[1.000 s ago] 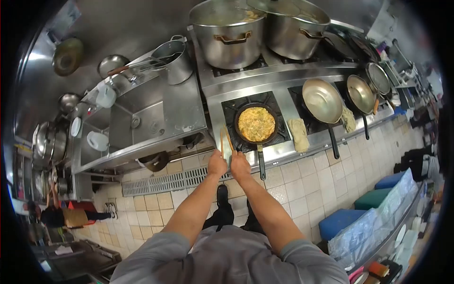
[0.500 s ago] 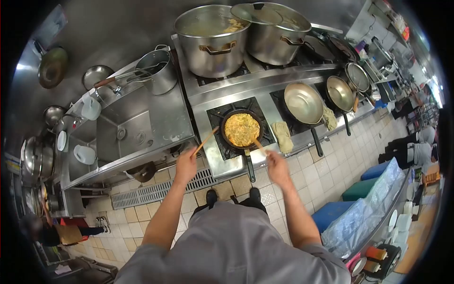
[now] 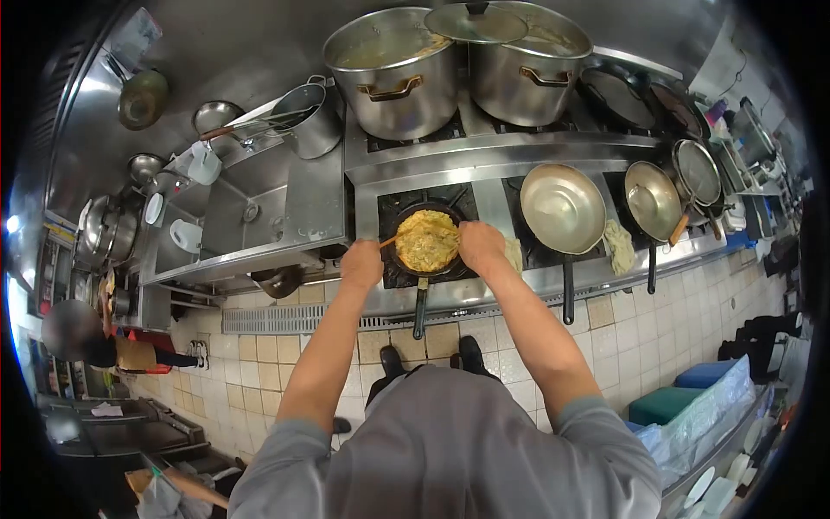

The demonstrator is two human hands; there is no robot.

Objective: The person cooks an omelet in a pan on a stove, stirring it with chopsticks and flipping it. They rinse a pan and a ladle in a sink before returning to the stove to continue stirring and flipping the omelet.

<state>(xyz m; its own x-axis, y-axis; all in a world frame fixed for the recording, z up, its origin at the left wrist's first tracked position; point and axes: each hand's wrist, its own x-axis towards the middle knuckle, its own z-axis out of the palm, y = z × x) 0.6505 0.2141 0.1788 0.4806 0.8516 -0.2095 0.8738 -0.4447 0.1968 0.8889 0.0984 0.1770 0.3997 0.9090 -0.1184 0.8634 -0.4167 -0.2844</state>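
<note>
A yellow egg-like pancake (image 3: pixel 426 245) fills a small black frying pan (image 3: pixel 421 308) on the front left burner, the pan's handle towards me. My left hand (image 3: pixel 361 263), left of the pan, is closed on a wooden stick (image 3: pixel 388 242) whose tip reaches the pancake's left edge. At the pan's upper right, my right hand (image 3: pixel 482 246) is closed around a second wooden stick (image 3: pixel 445 227), which lies over the top of the pancake. A folded cloth (image 3: pixel 513 254) is partly hidden behind my right hand.
Two large pots (image 3: pixel 396 86) stand at the back of the stove. Right of the burner are a wide pan (image 3: pixel 563 210) and a smaller pan (image 3: pixel 653 201), handles pointing forward. A metal sink (image 3: pixel 251 195) is on the left. Another person (image 3: pixel 134 353) stands far left.
My right hand has moved up to the pan's upper right edge, and its stick now crosses the pancake's top. My left hand's stick has come closer to the pancake. The view has shifted.
</note>
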